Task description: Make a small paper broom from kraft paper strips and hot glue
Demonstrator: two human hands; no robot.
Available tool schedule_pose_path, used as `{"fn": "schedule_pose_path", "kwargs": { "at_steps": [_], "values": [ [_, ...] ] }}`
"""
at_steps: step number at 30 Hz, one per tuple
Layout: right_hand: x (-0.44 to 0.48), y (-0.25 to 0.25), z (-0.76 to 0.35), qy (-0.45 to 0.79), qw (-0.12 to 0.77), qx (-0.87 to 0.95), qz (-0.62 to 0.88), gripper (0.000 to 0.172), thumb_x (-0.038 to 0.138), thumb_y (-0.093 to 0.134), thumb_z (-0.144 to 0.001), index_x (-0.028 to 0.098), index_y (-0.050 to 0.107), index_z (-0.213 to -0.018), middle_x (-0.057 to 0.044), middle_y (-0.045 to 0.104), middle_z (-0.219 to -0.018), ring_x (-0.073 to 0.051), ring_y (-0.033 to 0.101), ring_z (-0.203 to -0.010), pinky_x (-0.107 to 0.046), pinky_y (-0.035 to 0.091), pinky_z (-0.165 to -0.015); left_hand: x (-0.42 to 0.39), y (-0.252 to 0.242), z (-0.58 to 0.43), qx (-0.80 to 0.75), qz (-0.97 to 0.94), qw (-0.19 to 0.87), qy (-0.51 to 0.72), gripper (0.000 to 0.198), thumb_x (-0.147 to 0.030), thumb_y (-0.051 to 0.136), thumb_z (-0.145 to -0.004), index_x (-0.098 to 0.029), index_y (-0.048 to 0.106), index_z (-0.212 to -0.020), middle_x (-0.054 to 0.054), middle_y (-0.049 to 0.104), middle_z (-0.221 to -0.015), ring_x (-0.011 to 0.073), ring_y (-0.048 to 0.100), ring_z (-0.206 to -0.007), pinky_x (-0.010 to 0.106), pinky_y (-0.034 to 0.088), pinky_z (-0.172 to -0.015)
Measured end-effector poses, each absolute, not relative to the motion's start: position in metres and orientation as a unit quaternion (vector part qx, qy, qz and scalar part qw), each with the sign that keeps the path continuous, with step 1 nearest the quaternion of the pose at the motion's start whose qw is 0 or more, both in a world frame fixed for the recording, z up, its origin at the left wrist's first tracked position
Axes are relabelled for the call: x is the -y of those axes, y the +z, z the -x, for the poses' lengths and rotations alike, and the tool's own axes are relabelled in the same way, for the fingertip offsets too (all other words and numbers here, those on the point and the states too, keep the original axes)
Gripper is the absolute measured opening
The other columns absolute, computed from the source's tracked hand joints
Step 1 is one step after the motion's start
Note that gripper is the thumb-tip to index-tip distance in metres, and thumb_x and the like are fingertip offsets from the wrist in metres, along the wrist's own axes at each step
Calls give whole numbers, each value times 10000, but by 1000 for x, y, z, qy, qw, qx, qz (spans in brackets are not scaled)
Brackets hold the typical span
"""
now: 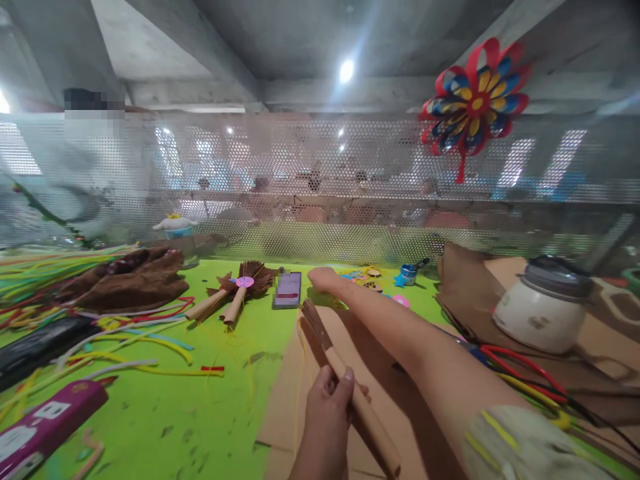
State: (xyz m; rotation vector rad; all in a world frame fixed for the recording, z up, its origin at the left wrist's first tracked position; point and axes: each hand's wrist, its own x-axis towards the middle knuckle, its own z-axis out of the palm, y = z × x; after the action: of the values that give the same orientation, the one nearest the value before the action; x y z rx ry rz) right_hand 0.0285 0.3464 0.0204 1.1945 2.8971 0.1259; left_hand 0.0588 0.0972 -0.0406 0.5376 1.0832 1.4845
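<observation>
My left hand is wrapped around a rolled brown paper tube with a darker brown fringed strip at its far end. The tube slants over a sheet of tan paper on the green tabletop. My right hand is stretched far forward, just right of a phone lying on the table. It is close to small colourful cut-outs, and its fingers are hidden from me. Left of the phone lie two similar paper brooms, one with a round pink-purple sticker.
Coloured pipe cleaners, crumpled brown paper and a purple box lie at left. A white lidded jar stands on brown paper at right. A perforated panel rises behind, with a flower ornament hanging there.
</observation>
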Motion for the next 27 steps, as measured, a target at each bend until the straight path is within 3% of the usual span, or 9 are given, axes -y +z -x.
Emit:
{"fn": "schedule_pose_path", "kwargs": {
  "at_steps": [7, 11, 15, 18, 23, 27],
  "values": [
    [-351, 76, -56, 15, -174, -910, -375, 304, 319, 549, -904, 158, 556, -1161, -81, 585, -1154, -199, 601, -965, -403, 517, -810, -101, -39, -59, -464, -220, 572, 640, 182, -244, 673, -715, -152, 525, -766, 9, 575, -594, 133, 568, -586, 245, 464, -614],
    [-355, 125, -95, -18, -335, -862, -379, 78, 181, 587, -845, 104, 602, -844, -52, 637, -832, -172, 626, -831, -337, 523, -763, -94, -31, -60, -457, -231, 572, 641, 141, -218, 648, -742, -148, 538, -796, 15, 581, -624, 133, 578, -619, 244, 476, -644],
    [-343, 156, -125, -79, -457, -814, -348, 57, 104, 502, -839, 148, 516, -805, 25, 561, -630, -105, 615, -580, -232, 528, -554, -89, -25, -61, -451, -239, 574, 640, 108, -199, 626, -764, -150, 533, -787, 9, 565, -645, 130, 583, -642, 244, 484, -660],
    [-320, 173, -134, -113, -512, -799, -295, 89, 116, 521, -830, 178, 474, -786, 47, 543, -623, -80, 608, -538, -199, 528, -509, -92, -25, -60, -450, -237, 575, 641, 95, -186, 621, -772, -148, 535, -785, 6, 560, -647, 129, 583, -638, 242, 484, -654],
    [-287, 195, -156, -172, -608, -749, -202, 132, 121, 571, -802, 187, 456, -791, 32, 555, -675, -101, 628, -586, -276, 572, -588, -96, -27, -58, -457, -232, 584, 629, 61, -166, 603, -784, -134, 555, -803, 19, 570, -635, 134, 588, -629, 250, 488, -660],
    [-285, 178, -202, -192, -635, -689, -292, 144, 131, 585, -798, 188, 456, -769, 2, 591, -715, -139, 666, -674, -316, 586, -660, -91, -24, -58, -445, -256, 576, 636, 74, -171, 605, -788, -127, 563, -830, 21, 572, -668, 134, 603, -666, 238, 491, -668]
  ]
}}
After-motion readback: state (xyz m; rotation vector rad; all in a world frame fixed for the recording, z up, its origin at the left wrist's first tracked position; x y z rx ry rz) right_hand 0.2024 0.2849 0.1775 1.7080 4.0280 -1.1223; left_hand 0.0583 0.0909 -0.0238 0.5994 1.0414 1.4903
